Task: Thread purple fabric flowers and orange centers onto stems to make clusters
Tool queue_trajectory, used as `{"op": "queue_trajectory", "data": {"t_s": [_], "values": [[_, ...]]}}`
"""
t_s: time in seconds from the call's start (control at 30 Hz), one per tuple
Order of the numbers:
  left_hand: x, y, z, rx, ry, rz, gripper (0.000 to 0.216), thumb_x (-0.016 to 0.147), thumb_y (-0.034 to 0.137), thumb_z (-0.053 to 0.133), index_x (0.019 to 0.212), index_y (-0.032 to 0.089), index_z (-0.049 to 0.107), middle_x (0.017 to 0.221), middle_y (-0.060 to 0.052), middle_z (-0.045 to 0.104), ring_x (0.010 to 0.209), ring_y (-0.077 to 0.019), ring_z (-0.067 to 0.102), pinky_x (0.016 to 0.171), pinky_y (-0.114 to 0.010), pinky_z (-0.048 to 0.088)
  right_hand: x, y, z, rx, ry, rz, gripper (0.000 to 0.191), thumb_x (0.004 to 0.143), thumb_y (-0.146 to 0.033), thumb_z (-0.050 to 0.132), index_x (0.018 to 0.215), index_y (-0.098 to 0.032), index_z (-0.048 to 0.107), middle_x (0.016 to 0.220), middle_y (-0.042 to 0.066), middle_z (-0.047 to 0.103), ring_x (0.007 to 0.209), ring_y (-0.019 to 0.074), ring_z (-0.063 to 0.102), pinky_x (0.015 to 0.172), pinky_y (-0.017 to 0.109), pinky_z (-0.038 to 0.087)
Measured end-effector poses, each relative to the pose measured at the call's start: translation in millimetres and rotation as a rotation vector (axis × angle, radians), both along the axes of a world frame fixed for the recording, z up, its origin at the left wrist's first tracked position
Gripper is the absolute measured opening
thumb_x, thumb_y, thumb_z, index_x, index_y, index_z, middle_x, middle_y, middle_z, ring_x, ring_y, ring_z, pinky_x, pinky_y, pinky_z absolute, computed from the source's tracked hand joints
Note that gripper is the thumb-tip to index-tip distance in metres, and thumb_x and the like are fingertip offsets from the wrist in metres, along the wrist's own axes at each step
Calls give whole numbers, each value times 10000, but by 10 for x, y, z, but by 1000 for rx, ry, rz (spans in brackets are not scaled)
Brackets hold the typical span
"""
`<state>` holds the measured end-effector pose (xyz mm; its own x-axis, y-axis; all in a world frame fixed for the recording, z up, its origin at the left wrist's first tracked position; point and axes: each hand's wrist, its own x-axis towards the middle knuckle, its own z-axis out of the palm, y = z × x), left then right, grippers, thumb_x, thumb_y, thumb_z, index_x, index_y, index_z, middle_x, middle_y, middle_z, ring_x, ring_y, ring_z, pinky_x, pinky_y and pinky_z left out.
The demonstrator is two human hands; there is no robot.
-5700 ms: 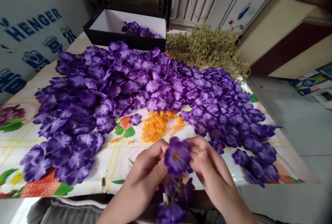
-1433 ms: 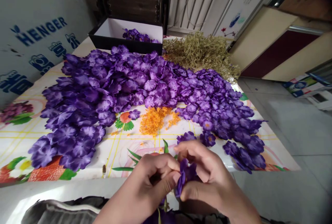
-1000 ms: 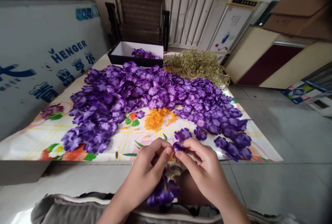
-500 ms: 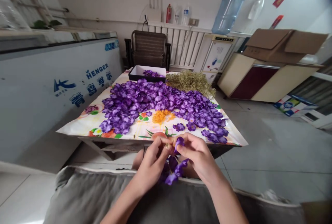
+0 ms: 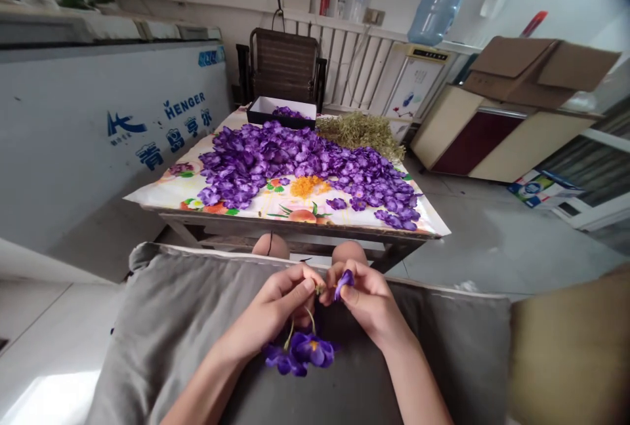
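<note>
My left hand (image 5: 280,297) pinches green stems near the fingertips. Purple artificial flowers (image 5: 311,350) with yellow centres dangle below it, heads down, over the grey cushion (image 5: 197,326). Close beside it, my right hand (image 5: 371,303) holds a small purple flower piece (image 5: 344,284) between thumb and fingers, with a bit of orange showing at its edge. Beyond both hands, a table with a printed cloth (image 5: 236,218) bears a large heap of purple petals (image 5: 295,149) and a small pile of orange flower centres (image 5: 306,186).
At the table's back stand a black-and-white box (image 5: 258,117) with purple petals inside and a heap of green stems (image 5: 364,133). A brown chair (image 5: 283,64) is behind it. A white freezer (image 5: 73,169) is at left; a cabinet (image 5: 551,143) bearing a cardboard box (image 5: 522,71) is at right.
Both hands have drawn back from the table edge, over the cushion. The dangling flowers have swung left beneath my left hand. My view has tilted down.
</note>
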<state>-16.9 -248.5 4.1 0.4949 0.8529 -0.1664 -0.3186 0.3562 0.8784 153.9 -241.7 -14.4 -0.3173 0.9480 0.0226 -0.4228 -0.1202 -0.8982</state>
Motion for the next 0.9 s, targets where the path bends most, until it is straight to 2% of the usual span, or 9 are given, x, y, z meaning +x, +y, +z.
{"op": "queue_trajectory", "data": {"t_s": [0.13, 0.3, 0.4, 0.6, 0.73, 0.9], "values": [[-10, -41, 13, 100, 84, -16, 227, 899, 382, 585, 877, 158, 554, 787, 7, 523, 557, -57, 384, 485, -170, 303, 7, -4, 3, 63, -16, 21, 333, 703, -394, 760, 650, -206, 491, 792, 13, 577, 676, 178, 588, 673, 343, 507], [-5, -97, 28, 189, 148, -18, 211, 920, 374, 543, 885, 167, 525, 694, 47, 442, 566, -73, 398, 534, -200, 368, -34, -135, 47, 148, -69, -64, 219, 801, -285, 694, 696, -204, 519, 870, 9, 558, 796, 154, 540, 737, 284, 451], [-29, -124, 9, 244, 210, 5, 208, 936, 363, 512, 857, 171, 518, 695, 43, 453, 589, -87, 427, 552, -210, 384, -80, -203, 76, 234, -163, -105, 173, 841, -231, 644, 713, -203, 532, 892, 13, 551, 840, 151, 530, 723, 256, 437], [-60, -151, -42, 352, 301, 48, 177, 953, 316, 483, 852, 177, 525, 682, 43, 467, 603, -102, 453, 572, -214, 390, -120, -233, 105, 341, -303, -136, 93, 879, -192, 582, 789, -206, 564, 893, 21, 549, 804, 149, 533, 676, 246, 439], [-50, -158, -52, 552, 390, 95, 144, 954, 227, 469, 842, 169, 539, 730, 24, 493, 633, -106, 468, 602, -218, 402, -91, -244, 125, 393, -329, -116, 144, 885, -145, 559, 760, -207, 522, 899, 18, 551, 839, 145, 533, 701, 236, 437], [-43, -146, -56, 764, 480, 113, 145, 944, 169, 443, 813, 175, 506, 749, -1, 514, 696, -134, 484, 647, -239, 401, -63, -264, 169, 383, -401, -57, 197, 889, -121, 537, 736, -212, 452, 888, 8, 516, 797, 135, 499, 676, 234, 414]]}}
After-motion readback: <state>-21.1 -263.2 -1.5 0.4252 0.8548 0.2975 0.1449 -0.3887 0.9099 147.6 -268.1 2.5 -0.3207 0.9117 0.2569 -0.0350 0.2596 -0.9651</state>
